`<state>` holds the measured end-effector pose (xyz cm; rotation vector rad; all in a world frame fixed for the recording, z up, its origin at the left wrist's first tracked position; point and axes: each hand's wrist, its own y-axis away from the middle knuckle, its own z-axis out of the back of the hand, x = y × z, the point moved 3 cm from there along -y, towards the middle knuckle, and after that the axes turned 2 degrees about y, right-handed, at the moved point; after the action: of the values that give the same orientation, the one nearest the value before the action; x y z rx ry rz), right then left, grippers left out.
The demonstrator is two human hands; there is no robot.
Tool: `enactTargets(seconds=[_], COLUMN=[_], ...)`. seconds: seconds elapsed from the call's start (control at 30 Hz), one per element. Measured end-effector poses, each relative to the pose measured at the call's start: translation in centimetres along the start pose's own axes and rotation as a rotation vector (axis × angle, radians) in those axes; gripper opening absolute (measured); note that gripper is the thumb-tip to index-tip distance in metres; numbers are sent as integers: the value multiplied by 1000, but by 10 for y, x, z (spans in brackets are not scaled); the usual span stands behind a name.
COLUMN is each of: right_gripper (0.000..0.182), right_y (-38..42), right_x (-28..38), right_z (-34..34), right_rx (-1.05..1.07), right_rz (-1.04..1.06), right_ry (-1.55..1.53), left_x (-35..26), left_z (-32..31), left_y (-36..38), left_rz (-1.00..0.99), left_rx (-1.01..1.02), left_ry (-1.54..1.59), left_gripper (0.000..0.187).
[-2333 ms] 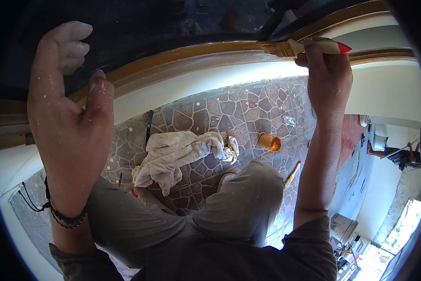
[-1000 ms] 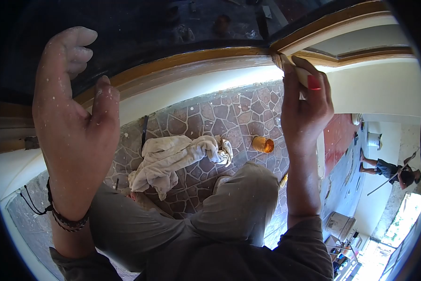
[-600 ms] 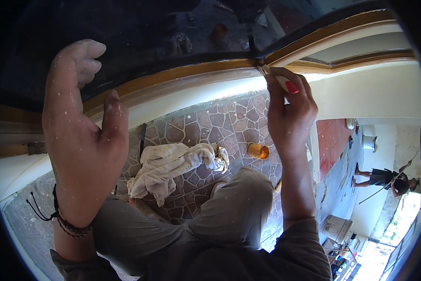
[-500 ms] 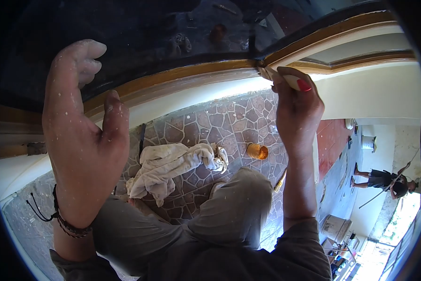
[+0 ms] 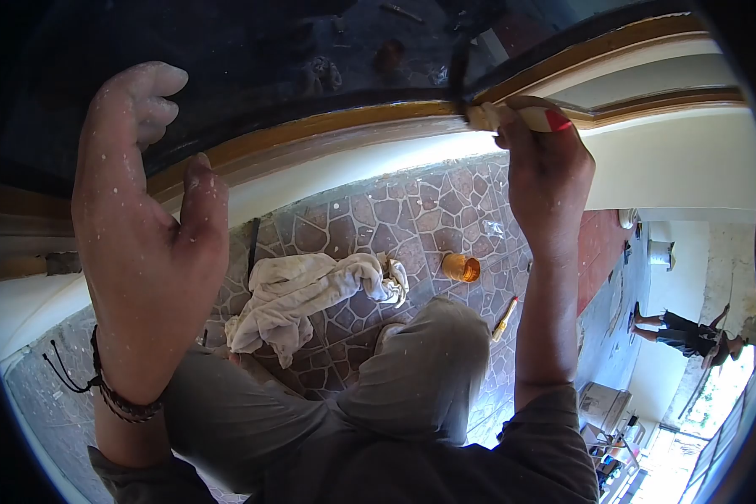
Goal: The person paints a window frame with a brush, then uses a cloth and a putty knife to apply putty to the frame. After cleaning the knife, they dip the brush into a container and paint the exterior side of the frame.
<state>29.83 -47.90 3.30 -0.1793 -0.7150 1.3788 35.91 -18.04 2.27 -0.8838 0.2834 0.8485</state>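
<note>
A paintbrush with a pale, red-ended handle is gripped in my right hand. Its bristles meet the corner of the brown wooden window frame, beside the dark glass. My left hand, flecked with pale spots, is raised in front of the left part of the frame. Its fingers curve loosely with the thumb apart, and nothing shows between them.
On the stone-patterned floor lie a crumpled cream cloth, an orange-stained jar and a second brush. A person stands far right, near a bucket. Another bucket is lower right.
My right hand has shifted slightly right, its brush handle now lying flatter. My left hand has moved a little up and left. The far person has changed pose.
</note>
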Motion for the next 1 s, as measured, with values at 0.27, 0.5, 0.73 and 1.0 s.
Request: enactTargets(seconds=[0.27, 0.5, 0.73, 1.0], right_gripper=[20, 20, 20, 23], right_y=[-10, -16, -13, -7], right_x=[-1, 0, -2, 8], right_z=[9, 12, 8, 5], right_rx=[15, 22, 65, 68], right_rz=[-76, -118, -118, -71], right_ry=[-14, -5, -168, -398], left_x=[-1, -1, 0, -1], left_z=[1, 0, 0, -1], left_y=[-1, 0, -1, 0], left_rz=[13, -6, 6, 0], left_rx=[8, -17, -11, -31], left_ry=[-37, -14, -1, -2], left_gripper=[52, 52, 51, 51])
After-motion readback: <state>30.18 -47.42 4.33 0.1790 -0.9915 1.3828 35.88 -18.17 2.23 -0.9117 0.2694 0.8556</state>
